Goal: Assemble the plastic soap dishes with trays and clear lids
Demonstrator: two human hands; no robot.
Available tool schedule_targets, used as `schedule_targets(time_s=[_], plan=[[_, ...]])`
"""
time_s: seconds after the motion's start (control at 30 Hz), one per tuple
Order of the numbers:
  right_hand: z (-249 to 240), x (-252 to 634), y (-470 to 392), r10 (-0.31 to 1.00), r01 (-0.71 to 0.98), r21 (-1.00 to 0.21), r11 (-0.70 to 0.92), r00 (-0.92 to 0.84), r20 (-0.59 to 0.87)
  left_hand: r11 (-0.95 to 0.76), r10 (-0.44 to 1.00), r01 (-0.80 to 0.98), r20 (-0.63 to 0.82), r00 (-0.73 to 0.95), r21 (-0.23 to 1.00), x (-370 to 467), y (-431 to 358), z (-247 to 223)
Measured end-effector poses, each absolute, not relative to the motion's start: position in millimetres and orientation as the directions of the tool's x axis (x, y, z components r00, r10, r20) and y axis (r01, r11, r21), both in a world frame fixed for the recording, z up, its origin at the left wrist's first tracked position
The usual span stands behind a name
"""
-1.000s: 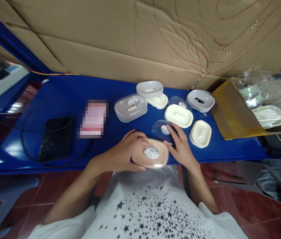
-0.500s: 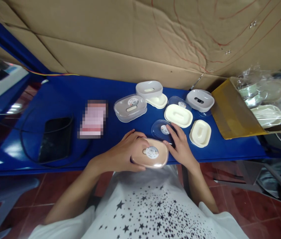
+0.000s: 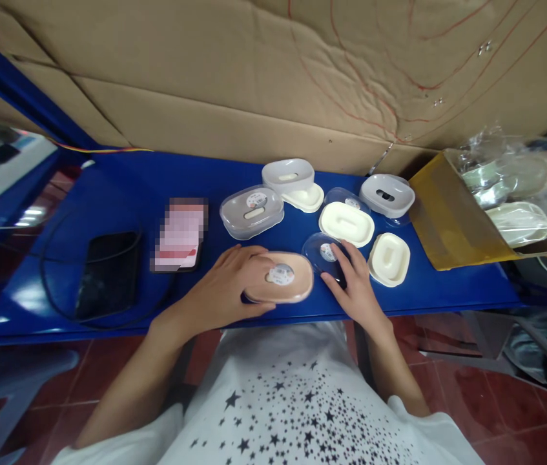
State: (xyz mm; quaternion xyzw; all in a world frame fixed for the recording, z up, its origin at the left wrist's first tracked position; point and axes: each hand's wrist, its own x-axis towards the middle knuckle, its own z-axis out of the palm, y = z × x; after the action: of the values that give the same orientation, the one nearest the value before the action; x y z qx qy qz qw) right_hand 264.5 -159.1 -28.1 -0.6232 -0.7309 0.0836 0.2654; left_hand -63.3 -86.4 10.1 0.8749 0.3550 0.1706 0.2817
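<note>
My left hand grips the pink soap box, which sits on the blue counter near its front edge. My right hand lies flat, fingers released, on a clear lid just right of the pink box. Behind them I see a grey lidded box, a cream tray and a cream insert. A dark tablet lies well to the left.
</note>
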Motion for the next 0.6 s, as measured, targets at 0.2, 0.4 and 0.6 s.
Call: schedule_targets(time_s=[0.2, 0.4, 0.6], plan=[[-13, 274, -162, 0.957, 0.874, -0.397, 0.280, -0.221, 0.187, -0.606, 0.795, 0.736, 0.266, 0.545, 0.302, -53, -87, 23], [27, 305, -114, 0.919, 0.870, -0.313, 0.380, -0.317, 0.235, -0.560, 0.825, 0.798, 0.240, 0.512, 0.222, -34, -74, 37], [39, 328, -51, 0.938, 0.933, -0.118, 0.339, -0.327, 0.113, -0.650, 0.738, 0.760, 0.249, 0.627, 0.011, -4, -64, 48]])
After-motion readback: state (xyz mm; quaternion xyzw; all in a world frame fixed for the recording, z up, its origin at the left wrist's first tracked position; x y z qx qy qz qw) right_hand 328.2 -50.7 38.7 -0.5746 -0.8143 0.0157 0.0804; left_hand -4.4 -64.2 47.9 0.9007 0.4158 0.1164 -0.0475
